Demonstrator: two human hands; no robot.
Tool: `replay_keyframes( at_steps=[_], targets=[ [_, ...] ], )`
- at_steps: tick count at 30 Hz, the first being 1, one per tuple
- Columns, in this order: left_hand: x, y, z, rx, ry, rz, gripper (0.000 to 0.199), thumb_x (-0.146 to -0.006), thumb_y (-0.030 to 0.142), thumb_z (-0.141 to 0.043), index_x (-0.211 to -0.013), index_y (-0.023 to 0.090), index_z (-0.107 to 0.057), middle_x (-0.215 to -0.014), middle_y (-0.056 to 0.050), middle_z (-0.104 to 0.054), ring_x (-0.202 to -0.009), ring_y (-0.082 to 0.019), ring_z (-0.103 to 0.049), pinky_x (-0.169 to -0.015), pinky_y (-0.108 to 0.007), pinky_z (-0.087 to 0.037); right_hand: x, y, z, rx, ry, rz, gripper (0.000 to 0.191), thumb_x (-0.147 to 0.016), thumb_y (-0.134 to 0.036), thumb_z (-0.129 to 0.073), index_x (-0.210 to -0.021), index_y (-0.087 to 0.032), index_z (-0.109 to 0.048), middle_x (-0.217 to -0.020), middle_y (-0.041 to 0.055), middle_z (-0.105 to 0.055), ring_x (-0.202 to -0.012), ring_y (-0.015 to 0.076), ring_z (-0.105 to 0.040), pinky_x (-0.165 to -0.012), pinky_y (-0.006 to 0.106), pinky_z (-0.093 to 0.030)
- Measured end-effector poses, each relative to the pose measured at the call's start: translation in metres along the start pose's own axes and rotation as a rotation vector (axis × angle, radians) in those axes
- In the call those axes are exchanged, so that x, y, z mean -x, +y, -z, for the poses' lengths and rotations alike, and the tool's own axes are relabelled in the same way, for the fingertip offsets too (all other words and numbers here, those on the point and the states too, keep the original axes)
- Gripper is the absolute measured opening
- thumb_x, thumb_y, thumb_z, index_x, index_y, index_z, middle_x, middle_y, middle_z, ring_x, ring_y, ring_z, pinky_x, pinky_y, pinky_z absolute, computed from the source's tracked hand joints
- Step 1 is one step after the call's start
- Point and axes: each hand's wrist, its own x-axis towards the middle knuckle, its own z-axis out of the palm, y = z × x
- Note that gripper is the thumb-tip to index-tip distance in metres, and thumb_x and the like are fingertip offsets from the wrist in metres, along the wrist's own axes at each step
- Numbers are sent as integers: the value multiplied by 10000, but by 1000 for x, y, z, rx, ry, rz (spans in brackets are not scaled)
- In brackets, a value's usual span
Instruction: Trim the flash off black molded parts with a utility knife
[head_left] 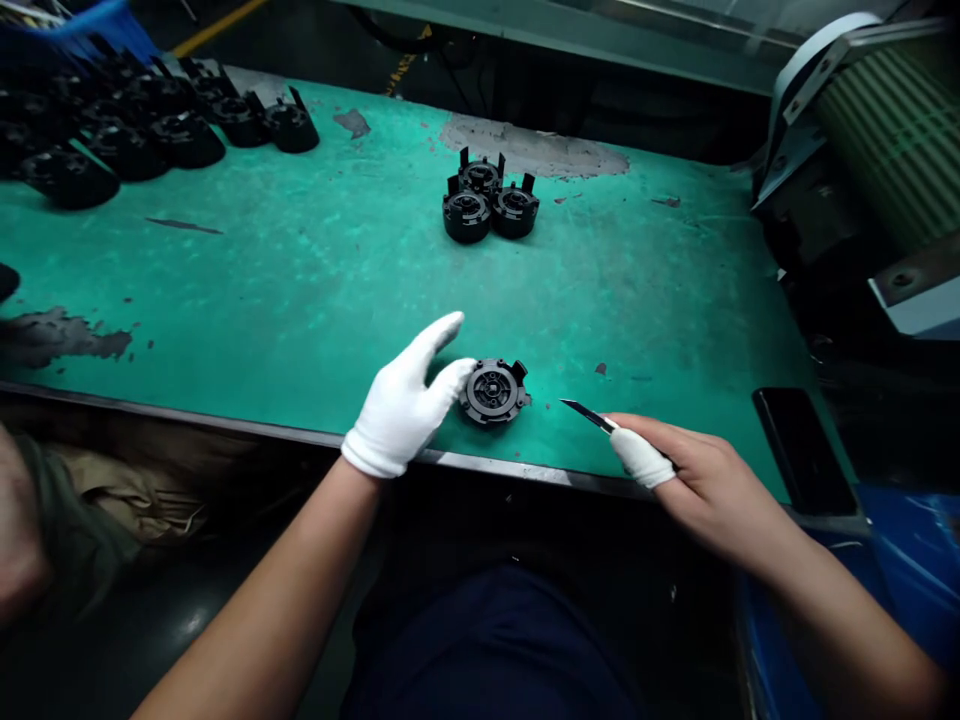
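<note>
A round black plastic part (493, 391) with a small upright tab lies on the green table near its front edge. My left hand (412, 400), in a white glove, is at the part's left side, thumb and fingers apart, one fingertip at its rim. To the right, my right hand (675, 455), bare but for a white cover on the thumb, is closed on a thin dark knife (589, 413). The blade points left, toward the part, and stands apart from it.
Three black parts (480, 200) stand together farther back on the table (300, 280). Many similar parts (184, 135) fill the back left. A phone-like black slab (804, 450) lies right; machinery (892, 140) rises behind it. Another person's arm (19, 530) shows at left.
</note>
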Motion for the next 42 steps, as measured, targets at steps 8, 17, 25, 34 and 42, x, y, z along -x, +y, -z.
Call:
replay_keyframes(
  at_steps=[8,17,25,34,42],
  targets=[
    [15,8,-45,-57,-45,-35,979,-743,446,-819,-1532,150,-322,-1465,-165,-537,-1366,-296,-528,-1194,-456,-410,-43,2,-6,71,-116,31,339,-1043,-382,-451,-1277,-313,-686,-1153,15,-754,-1008,198,-702,-848,333,-546],
    [14,6,-46,-90,-84,-65,923,-758,370,-766,-1532,191,-296,-1427,-137,-566,-1300,-293,-578,-1149,-448,-462,-71,7,-2,412,-201,165,374,-1009,-285,-465,-1336,-325,-642,-1088,39,-749,-917,225,-703,-669,315,-486],
    [12,7,-47,-113,-81,-61,904,-762,377,-760,-1520,183,-309,-1409,-136,-575,-1281,-300,-585,-1144,-448,-467,-68,1,-6,397,-184,125,372,-1012,-288,-445,-1324,-330,-643,-1033,18,-744,-881,211,-701,-638,305,-437],
    [19,11,-61,-146,13,-12,870,-793,400,-736,-1510,138,-319,-1402,-173,-556,-1324,-322,-547,-1171,-463,-435,-66,-16,-17,474,-96,-1,337,-1034,-347,-449,-1307,-329,-645,-939,19,-731,-862,226,-694,-603,315,-401],
    [20,11,-66,-157,64,-28,883,-769,388,-762,-1500,134,-337,-1380,-164,-576,-1298,-319,-564,-1154,-463,-454,-61,-18,-26,382,-104,-56,333,-1042,-391,-443,-1298,-358,-653,-1000,12,-744,-931,229,-709,-702,321,-456]
  ],
)
